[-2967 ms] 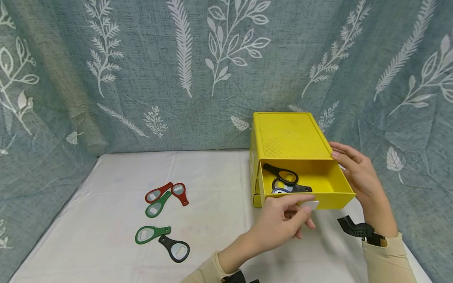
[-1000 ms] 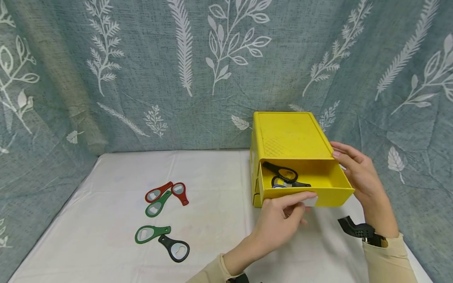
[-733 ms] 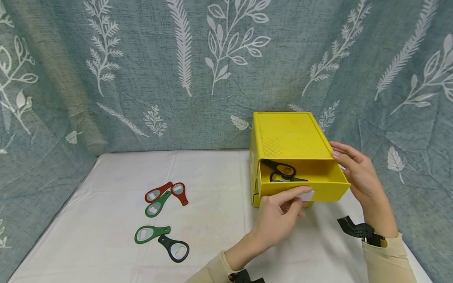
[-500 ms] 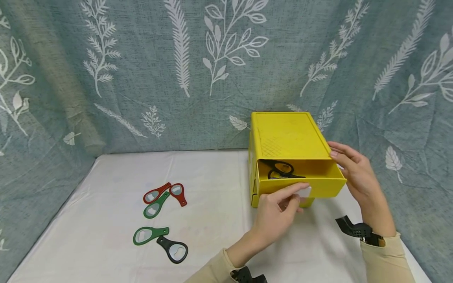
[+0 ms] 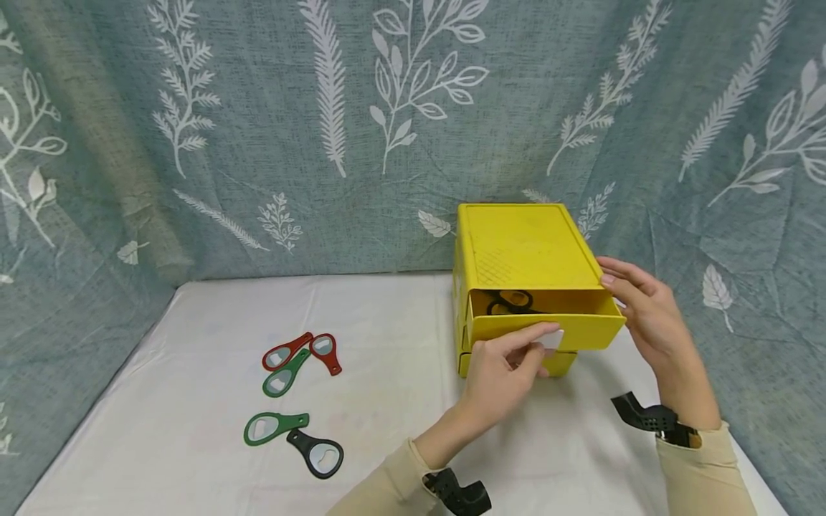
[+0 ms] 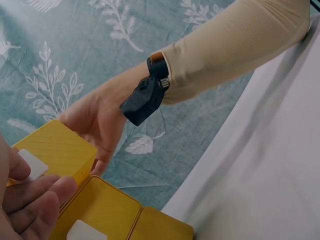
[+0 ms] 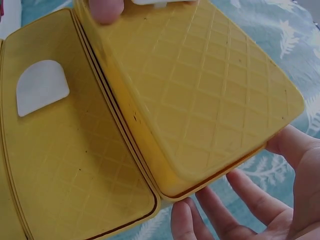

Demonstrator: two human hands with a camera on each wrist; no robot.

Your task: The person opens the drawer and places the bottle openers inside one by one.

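Note:
My left hand (image 5: 500, 376) pinches the white pull tab (image 5: 551, 340) on the upper drawer (image 5: 590, 333) of a yellow drawer box (image 5: 532, 244). The drawer stands partly pulled out, and black bottle openers (image 5: 513, 301) show inside, partly hidden behind its front. My right hand (image 5: 648, 312) rests its fingertips against the right side of the box near the front, with fingers fairly straight; the right wrist view shows these fingers (image 7: 255, 192) at the side edge. Below, another drawer front (image 7: 75, 145) with its own white tab sits closed.
On the white-covered table (image 5: 387, 423), left of the box, lie two red bottle openers (image 5: 325, 351), two green ones (image 5: 274, 428) and a black one (image 5: 319, 455). A patterned grey-green curtain (image 5: 258, 143) hangs behind and beside the table.
The upper drawer has slid inward, away from me, with my left hand on its tab. Less of the openers inside shows now. The right hand stays at the box's side.

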